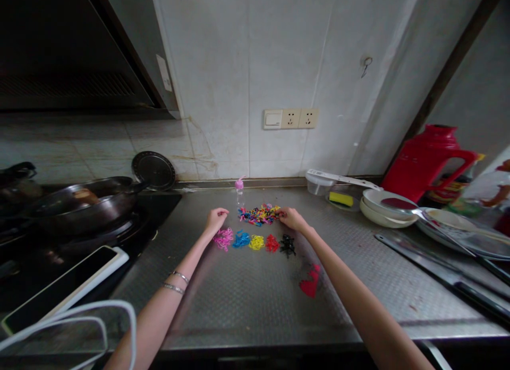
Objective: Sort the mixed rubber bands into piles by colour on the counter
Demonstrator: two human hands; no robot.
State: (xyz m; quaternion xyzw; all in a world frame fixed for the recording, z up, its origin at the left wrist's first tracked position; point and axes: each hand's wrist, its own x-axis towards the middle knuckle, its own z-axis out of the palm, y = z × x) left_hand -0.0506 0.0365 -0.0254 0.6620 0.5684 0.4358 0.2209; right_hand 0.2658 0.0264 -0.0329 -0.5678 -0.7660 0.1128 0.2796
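Note:
A mixed heap of small coloured rubber bands [258, 215] lies on the steel counter [239, 301]. In front of it sit sorted piles in a row: pink bands [223, 239], blue bands [241, 239], yellow bands [256, 242], red bands [272, 243] and black bands [287, 244]. My left hand [216, 221] hovers just behind the pink pile, fingers pinched together; whatever they hold is too small to make out. At the heap's right edge, my right hand [291, 220] has its fingers closed, and their contents are hidden.
Behind the heap stands a small clear bottle with a pink top [239, 185]. A red heart-shaped piece [310, 281] lies nearer me. Left are a wok [79, 208] and a white-edged device [66, 285]; right are bowls [388, 208], a knife [422, 269] and a red thermos [424, 163].

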